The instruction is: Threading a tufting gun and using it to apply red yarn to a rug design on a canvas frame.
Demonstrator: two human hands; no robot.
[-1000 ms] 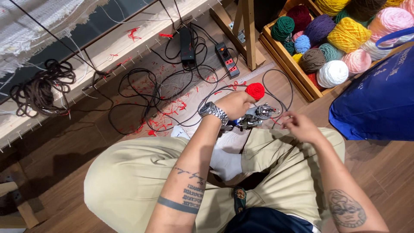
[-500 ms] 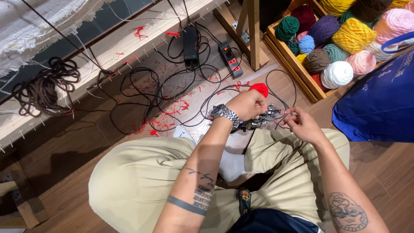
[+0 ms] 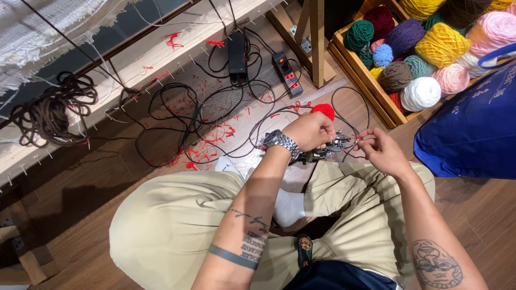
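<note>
Left hand [image 3: 310,130]: forearm reaching forward over the lap, fingers curled tight round a metal tool [image 3: 329,147]. Right hand [image 3: 379,150]: fingertips pinching red yarn [image 3: 357,138] at the tool's tip. Tool: held above the knees, long axis roughly level, tip pointing right. Red ball [image 3: 323,110]: on the floor just beyond the left hand. Cables [image 3: 177,115], power strip [image 3: 285,73], yarn crate [image 3: 371,86] and blue bag [image 3: 473,129] lie around.
</note>
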